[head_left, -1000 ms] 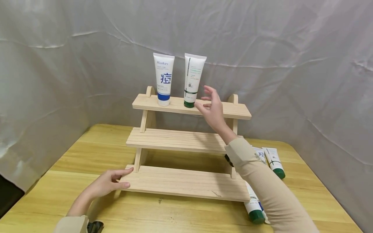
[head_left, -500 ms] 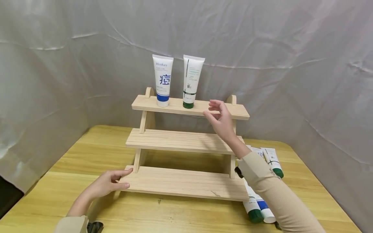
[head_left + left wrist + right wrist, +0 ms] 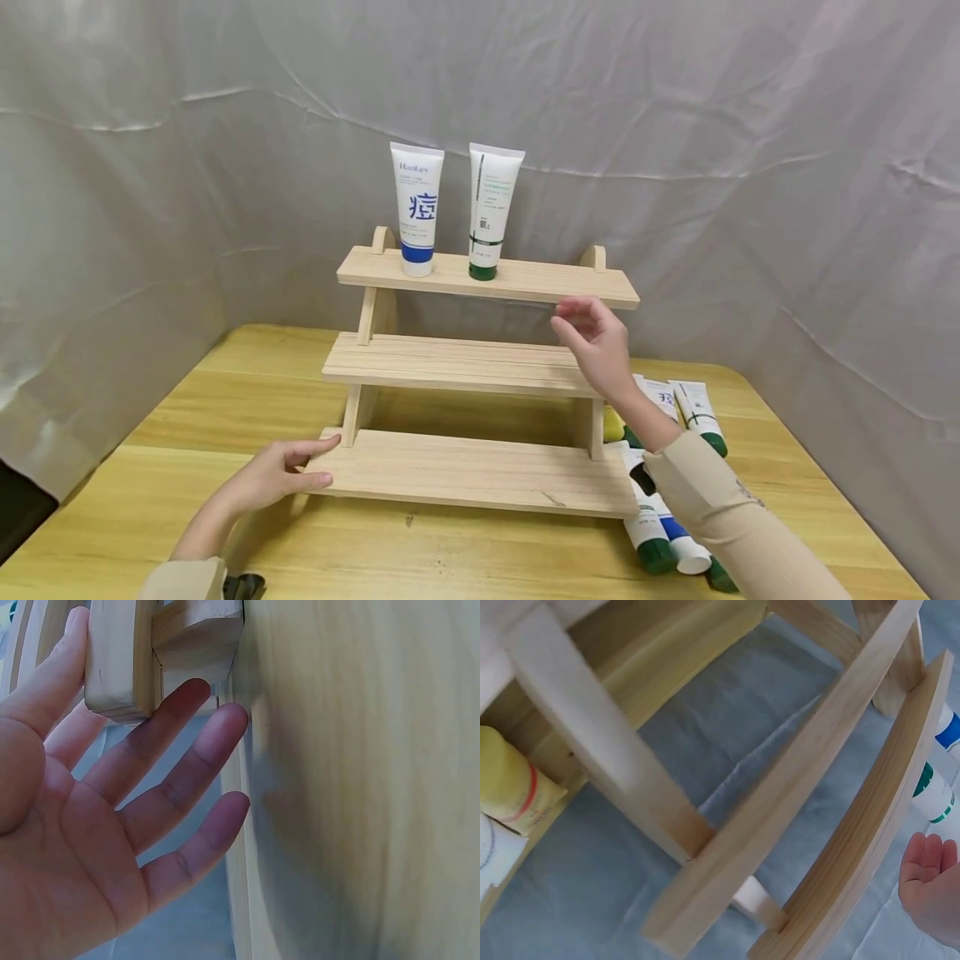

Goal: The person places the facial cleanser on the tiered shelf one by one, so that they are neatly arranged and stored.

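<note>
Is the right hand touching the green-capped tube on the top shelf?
Apart. The head view shows the right hand lower and to the right of the green-capped tube, with bare wood of the top shelf between them.

Matt Wood, Smooth Plastic, Creased Cloth

The tiered stand (image 3: 465, 362) was of matt wood with fine grain; the table (image 3: 258, 387) looked like smoother wood, slightly glossy. The upright blue-banded tube (image 3: 417, 208) and green-capped tube (image 3: 492, 208) seemed smooth plastic. The curtain (image 3: 675, 200) was creased cloth with a sheen.
</note>
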Motion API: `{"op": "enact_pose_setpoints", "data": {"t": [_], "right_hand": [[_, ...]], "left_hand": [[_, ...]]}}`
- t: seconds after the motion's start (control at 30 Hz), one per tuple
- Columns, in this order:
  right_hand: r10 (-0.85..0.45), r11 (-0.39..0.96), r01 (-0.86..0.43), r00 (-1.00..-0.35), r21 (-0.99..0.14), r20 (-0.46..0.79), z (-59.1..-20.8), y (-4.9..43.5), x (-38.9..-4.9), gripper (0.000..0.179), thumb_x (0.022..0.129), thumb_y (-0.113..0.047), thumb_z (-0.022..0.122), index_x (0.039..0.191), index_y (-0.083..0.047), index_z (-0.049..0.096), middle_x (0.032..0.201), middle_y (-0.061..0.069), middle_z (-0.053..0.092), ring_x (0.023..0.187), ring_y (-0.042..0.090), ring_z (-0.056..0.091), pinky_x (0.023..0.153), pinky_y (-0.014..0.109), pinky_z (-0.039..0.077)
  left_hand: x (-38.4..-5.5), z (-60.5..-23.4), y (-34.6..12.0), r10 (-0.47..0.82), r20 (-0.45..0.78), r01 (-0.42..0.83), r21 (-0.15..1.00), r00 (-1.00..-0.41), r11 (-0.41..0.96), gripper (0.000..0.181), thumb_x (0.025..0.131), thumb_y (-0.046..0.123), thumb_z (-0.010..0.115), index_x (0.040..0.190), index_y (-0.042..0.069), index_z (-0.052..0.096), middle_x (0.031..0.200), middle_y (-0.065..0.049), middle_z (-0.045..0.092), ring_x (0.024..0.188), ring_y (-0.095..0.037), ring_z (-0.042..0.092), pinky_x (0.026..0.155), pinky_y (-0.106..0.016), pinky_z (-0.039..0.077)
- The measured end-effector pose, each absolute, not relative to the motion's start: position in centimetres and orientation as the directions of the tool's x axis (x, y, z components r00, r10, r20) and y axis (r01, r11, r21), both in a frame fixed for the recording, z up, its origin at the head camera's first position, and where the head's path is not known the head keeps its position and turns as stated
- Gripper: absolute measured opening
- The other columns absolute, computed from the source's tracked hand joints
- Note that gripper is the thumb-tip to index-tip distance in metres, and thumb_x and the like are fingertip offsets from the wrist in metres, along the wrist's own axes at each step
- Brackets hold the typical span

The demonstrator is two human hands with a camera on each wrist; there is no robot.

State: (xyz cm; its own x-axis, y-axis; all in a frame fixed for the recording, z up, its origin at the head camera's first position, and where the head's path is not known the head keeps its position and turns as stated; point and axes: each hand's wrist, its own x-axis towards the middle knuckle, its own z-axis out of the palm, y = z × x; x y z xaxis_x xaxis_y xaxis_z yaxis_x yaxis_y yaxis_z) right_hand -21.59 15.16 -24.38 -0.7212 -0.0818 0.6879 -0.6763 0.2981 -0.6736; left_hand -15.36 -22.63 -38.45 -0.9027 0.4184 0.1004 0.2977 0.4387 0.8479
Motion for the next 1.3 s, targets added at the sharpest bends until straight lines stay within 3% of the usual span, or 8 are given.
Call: {"op": "enact_pose_setpoints", "data": {"t": [0.17, 0.53, 0.8, 0.93, 1.17, 1.3], "right_hand": [[-0.039, 0.277, -0.689, -0.704, -0.67, 0.709, -25.7, 16.7, -21.2, 0.018, 0.08, 0.015, 0.056, 0.097, 0.018, 0.052, 0.091, 0.029, 0.055, 0.079, 0.006, 0.052, 0.068, 0.016, 0.041], [0.007, 0.308, -0.641, -0.737, -0.703, 0.676, -28.5, 20.3, -20.4, 0.016, 0.082, 0.007, 0.058, 0.098, 0.011, 0.056, 0.091, 0.018, 0.058, 0.083, 0.007, 0.054, 0.071, 0.017, 0.043], [0.028, 0.357, -0.584, -0.774, -0.729, 0.633, -29.9, 22.1, -19.0, 0.017, 0.084, 0.005, 0.057, 0.1, 0.008, 0.056, 0.092, 0.004, 0.057, 0.084, 0.006, 0.053, 0.071, 0.014, 0.043], [0.009, 0.361, -0.607, -0.757, -0.708, 0.654, -31.2, 23.7, -18.9, 0.017, 0.085, 0.0, 0.057, 0.1, 0.008, 0.056, 0.093, 0.007, 0.058, 0.085, 0.011, 0.055, 0.071, 0.016, 0.044], [-0.008, 0.318, -0.646, -0.733, -0.693, 0.68, -39.7, 31.9, -23.9, 0.024, 0.084, 0.004, 0.058, 0.108, 0.001, 0.058, 0.102, 0.016, 0.058, 0.091, 0.019, 0.056, 0.071, 0.017, 0.045], [0.002, 0.333, -0.613, -0.759, -0.716, 0.651, -39.8, 32.7, -22.6, 0.025, 0.084, 0.002, 0.059, 0.108, 0.003, 0.057, 0.101, 0.016, 0.058, 0.092, 0.019, 0.055, 0.072, 0.018, 0.045]], "left_hand": [[-15.3, -38.5, -22.6, 0.414, 0.096, 0.291, 0.85, -0.905, 0.44, 0.056, 0.083, 0.019, 0.064, 0.126, -0.01, 0.044, 0.122, -0.037, 0.04, 0.094, -0.018, 0.055, 0.074, -0.023, 0.044], [-15.2, -38.3, -22.7, 0.414, 0.095, 0.284, 0.86, -0.905, 0.424, 0.056, 0.083, 0.017, 0.064, 0.127, -0.01, 0.042, 0.124, -0.038, 0.037, 0.092, -0.014, 0.056, 0.073, -0.023, 0.045], [-15.2, -38.3, -22.7, 0.406, 0.107, 0.302, 0.838, -0.908, 0.455, 0.055, 0.083, 0.018, 0.065, 0.125, -0.01, 0.044, 0.123, -0.038, 0.038, 0.093, -0.015, 0.055, 0.073, -0.023, 0.044], [-15.3, -38.4, -22.6, 0.402, 0.108, 0.301, 0.837, -0.909, 0.457, 0.056, 0.082, 0.019, 0.065, 0.125, -0.01, 0.044, 0.122, -0.038, 0.039, 0.092, -0.015, 0.055, 0.072, -0.024, 0.045], [-15.4, -38.4, -22.5, 0.405, 0.105, 0.301, 0.836, -0.908, 0.459, 0.056, 0.082, 0.019, 0.065, 0.125, -0.01, 0.044, 0.124, -0.038, 0.037, 0.094, -0.019, 0.054, 0.072, -0.024, 0.045], [-15.4, -38.4, -22.5, 0.408, 0.109, 0.31, 0.829, -0.906, 0.466, 0.056, 0.082, 0.019, 0.065, 0.125, -0.01, 0.044, 0.123, -0.038, 0.038, 0.092, -0.013, 0.055, 0.072, -0.023, 0.045]]}}
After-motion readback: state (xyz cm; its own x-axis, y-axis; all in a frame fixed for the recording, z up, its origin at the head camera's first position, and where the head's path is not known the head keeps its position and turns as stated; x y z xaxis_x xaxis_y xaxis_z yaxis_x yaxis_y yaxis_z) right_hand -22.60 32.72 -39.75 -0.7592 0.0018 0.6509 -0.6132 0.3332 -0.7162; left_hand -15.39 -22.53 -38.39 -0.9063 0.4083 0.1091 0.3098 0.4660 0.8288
